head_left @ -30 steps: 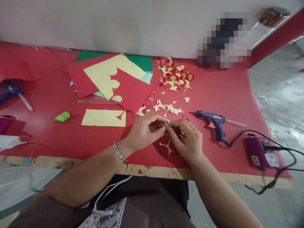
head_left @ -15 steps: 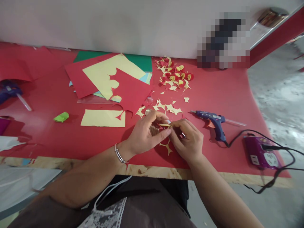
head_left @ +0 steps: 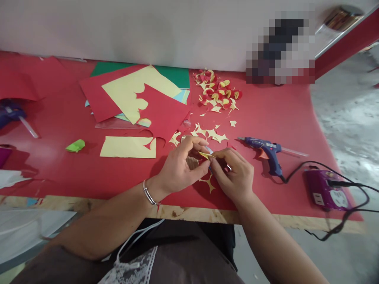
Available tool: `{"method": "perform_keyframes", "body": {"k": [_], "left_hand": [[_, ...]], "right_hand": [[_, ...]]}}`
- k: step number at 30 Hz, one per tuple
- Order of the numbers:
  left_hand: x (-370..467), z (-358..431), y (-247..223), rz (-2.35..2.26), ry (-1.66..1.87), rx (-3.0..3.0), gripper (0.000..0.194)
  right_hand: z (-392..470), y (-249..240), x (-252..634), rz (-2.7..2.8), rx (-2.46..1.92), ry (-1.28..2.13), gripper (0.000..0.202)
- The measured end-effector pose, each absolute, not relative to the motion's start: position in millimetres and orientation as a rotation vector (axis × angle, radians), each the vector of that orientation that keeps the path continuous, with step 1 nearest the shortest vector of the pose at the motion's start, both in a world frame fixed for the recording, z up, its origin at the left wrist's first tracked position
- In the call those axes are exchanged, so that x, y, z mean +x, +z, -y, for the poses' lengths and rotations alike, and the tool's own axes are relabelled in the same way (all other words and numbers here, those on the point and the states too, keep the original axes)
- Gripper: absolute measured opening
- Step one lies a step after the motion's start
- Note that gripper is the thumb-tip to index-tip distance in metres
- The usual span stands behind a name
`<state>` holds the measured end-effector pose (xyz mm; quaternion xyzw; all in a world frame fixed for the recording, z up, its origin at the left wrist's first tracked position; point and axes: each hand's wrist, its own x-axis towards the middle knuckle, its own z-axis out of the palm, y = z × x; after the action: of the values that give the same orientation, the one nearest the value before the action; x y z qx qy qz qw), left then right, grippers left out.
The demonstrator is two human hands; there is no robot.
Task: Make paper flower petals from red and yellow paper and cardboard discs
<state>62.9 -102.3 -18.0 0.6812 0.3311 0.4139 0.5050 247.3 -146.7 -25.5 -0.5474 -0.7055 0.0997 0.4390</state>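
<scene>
Between my two hands is a small folded piece of yellow paper. My left hand pinches it between thumb and fingers from the left. From the right, the thumb and fingertips of my right hand grip its other end. Under and behind the fingers, something pale blue and something brownish show in part; I cannot make out what they are. A yellow paper offcut lies on the table just below the hands, and more yellow offcuts lie right above them.
On the red tabletop a blue glue gun lies to the right, its cord near a purple power box. Sheets of coloured paper are stacked at back left, beside a heap of red and yellow paper pieces. Another glue gun is far left.
The folded yellow paper has tilted between my fingers and shows more of its yellow face. Both hands stay in nearly the same place.
</scene>
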Motion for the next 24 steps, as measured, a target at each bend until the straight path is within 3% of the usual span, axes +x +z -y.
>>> {"method": "perform_keyframes", "body": {"k": [7,14,21,24], "left_hand": [[58.8,99.9,-16.9,-0.675,1.036,1.820,0.022],[57.4,99.9,-14.4,-0.634,1.064,1.977,0.028],[59.4,95.1,-11.6,-0.695,0.967,2.034,0.003],[58.8,92.9,-10.6,-0.706,0.963,1.980,0.006]], "right_hand": [[146.0,-24.8,248.4,1.690,-1.415,0.313,0.017],[144.4,-24.2,249.9,1.661,-1.417,0.354,0.020],[141.9,-27.7,249.8,1.676,-1.406,0.423,0.016],[141.2,-29.0,249.4,1.659,-1.406,0.469,0.018]]}}
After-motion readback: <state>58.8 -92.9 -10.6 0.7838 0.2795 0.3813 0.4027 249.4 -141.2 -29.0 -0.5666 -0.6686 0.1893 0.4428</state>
